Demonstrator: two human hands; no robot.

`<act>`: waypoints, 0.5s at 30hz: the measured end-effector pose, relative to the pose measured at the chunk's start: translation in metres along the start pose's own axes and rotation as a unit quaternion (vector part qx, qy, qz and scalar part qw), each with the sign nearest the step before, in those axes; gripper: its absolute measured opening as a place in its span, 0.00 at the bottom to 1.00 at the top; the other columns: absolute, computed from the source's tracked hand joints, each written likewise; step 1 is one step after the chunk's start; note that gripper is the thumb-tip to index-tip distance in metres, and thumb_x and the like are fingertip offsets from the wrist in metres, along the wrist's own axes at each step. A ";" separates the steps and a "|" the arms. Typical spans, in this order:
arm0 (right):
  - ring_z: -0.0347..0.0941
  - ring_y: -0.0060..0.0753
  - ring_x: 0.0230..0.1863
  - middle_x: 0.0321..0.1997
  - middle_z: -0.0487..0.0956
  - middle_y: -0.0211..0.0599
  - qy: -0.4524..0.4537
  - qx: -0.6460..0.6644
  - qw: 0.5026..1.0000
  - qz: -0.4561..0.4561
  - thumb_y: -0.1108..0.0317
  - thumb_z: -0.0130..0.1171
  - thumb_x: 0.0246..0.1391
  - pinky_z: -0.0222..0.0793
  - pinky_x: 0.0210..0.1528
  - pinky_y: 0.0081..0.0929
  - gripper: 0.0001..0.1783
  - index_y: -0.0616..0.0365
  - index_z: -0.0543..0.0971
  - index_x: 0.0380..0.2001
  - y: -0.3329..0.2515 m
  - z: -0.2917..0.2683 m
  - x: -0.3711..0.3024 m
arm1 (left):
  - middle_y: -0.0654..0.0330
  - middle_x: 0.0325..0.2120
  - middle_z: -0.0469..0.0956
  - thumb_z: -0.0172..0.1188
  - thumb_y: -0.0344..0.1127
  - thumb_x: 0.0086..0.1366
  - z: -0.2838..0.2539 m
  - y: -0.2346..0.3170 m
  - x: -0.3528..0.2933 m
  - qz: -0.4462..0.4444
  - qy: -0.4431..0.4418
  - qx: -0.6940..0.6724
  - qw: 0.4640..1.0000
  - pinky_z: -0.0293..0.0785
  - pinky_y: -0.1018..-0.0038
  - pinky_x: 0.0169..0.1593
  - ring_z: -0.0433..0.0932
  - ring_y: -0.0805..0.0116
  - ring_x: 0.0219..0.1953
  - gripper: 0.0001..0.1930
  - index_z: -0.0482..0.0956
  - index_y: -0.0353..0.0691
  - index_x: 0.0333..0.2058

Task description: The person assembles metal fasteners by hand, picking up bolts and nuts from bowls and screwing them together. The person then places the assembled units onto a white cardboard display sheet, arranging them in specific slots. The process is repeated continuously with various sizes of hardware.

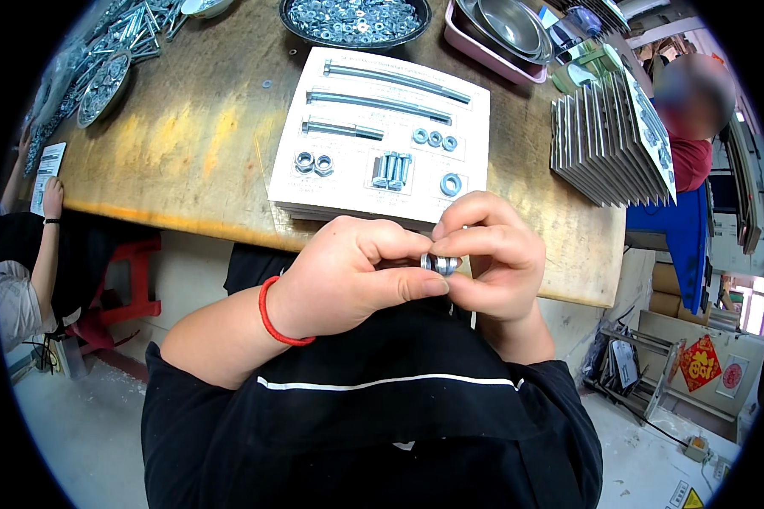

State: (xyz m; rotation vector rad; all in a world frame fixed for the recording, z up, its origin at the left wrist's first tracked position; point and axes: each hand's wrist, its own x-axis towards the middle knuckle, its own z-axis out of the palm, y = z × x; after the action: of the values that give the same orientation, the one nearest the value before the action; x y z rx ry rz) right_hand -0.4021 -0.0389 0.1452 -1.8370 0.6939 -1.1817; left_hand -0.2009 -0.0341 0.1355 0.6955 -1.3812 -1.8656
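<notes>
In front of my apron, my left hand (348,267) and my right hand (494,259) meet over a short stack of shiny metal washers (439,264). My left thumb and index finger pinch the stack from the left. The fingertips of my right hand close on it from the other side. How many rings are in the stack, I cannot tell. Just beyond my hands, at the table edge, lies a pile of white cards (284,182); the top one shows bolts, nuts and washers.
On the wooden table (170,153), a black bowl (293,38) of small metal rings stands behind the cards. Loose bolts (144,34) and a bowl (89,110) lie far left. At right are a pink tray (484,59) with metal bowls and a row of upright cards (603,144). Other people are nearby.
</notes>
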 end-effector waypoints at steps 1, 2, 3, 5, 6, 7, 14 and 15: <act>0.73 0.28 0.35 0.36 0.77 0.39 0.013 -0.020 1.000 0.001 0.81 0.64 0.35 0.69 0.37 0.22 0.15 0.61 0.82 0.33 0.001 -0.003 0.001 | 0.62 0.30 0.81 0.64 0.32 0.61 -0.001 0.002 0.001 -0.023 -0.013 0.006 1.000 0.71 0.82 0.37 0.75 0.81 0.32 0.11 0.82 0.32 0.39; 0.73 0.27 0.35 0.36 0.77 0.39 0.025 -0.039 0.999 0.002 0.80 0.64 0.35 0.69 0.36 0.21 0.15 0.61 0.82 0.32 0.003 -0.010 0.004 | 0.60 0.33 0.82 0.63 0.30 0.61 -0.003 0.007 0.002 -0.045 -0.027 0.012 0.999 0.73 0.82 0.40 0.77 0.78 0.35 0.11 0.81 0.32 0.41; 0.73 0.26 0.35 0.36 0.78 0.38 0.031 -0.052 0.998 -0.002 0.80 0.64 0.34 0.68 0.35 0.20 0.15 0.61 0.82 0.32 0.008 -0.016 0.009 | 0.57 0.36 0.83 0.63 0.28 0.61 -0.005 0.009 0.000 -0.067 -0.030 0.020 0.997 0.74 0.81 0.43 0.79 0.75 0.38 0.11 0.81 0.32 0.43; 0.74 0.25 0.34 0.34 0.78 0.34 0.058 -0.206 0.969 0.119 0.77 0.63 0.36 0.68 0.33 0.22 0.11 0.60 0.82 0.30 0.002 -0.034 0.025 | 0.57 0.36 0.83 0.62 0.28 0.62 -0.008 0.012 0.000 -0.079 -0.050 0.038 0.995 0.74 0.80 0.44 0.80 0.74 0.38 0.11 0.80 0.32 0.43; 0.74 0.25 0.33 0.33 0.78 0.33 0.061 -0.279 0.942 0.175 0.76 0.63 0.37 0.68 0.33 0.23 0.11 0.60 0.82 0.30 0.005 -0.040 0.034 | 0.56 0.36 0.83 0.62 0.28 0.62 -0.009 0.012 -0.001 -0.085 -0.057 0.049 0.994 0.75 0.80 0.44 0.80 0.74 0.39 0.11 0.80 0.32 0.43; 0.74 0.28 0.32 0.32 0.78 0.35 0.040 -0.338 0.923 0.180 0.74 0.63 0.38 0.68 0.33 0.26 0.11 0.59 0.82 0.30 0.012 -0.045 0.039 | 0.56 0.36 0.83 0.61 0.27 0.62 -0.010 0.010 -0.001 -0.083 -0.067 0.048 0.993 0.75 0.80 0.44 0.80 0.73 0.39 0.12 0.80 0.32 0.44; 0.74 0.38 0.29 0.28 0.76 0.41 -0.027 -0.469 0.852 0.233 0.72 0.62 0.37 0.70 0.34 0.32 0.11 0.64 0.80 0.28 0.041 -0.050 0.056 | 0.56 0.35 0.83 0.61 0.25 0.60 -0.015 0.016 0.002 -0.065 -0.068 0.039 0.995 0.75 0.79 0.44 0.81 0.72 0.38 0.11 0.81 0.32 0.42; 0.74 0.38 0.29 0.28 0.76 0.41 -0.029 -0.470 0.850 0.237 0.72 0.62 0.36 0.70 0.34 0.32 0.11 0.64 0.79 0.28 0.040 -0.050 0.057 | 0.56 0.35 0.83 0.61 0.25 0.60 -0.015 0.016 0.001 -0.067 -0.065 0.031 0.995 0.75 0.79 0.44 0.81 0.72 0.38 0.11 0.81 0.32 0.42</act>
State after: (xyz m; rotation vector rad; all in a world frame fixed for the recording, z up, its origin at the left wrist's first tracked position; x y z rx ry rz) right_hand -0.4255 -0.1216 0.1479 -2.2204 1.7947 -0.4370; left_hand -0.1866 -0.0464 0.1463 0.7253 -1.5134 -2.0110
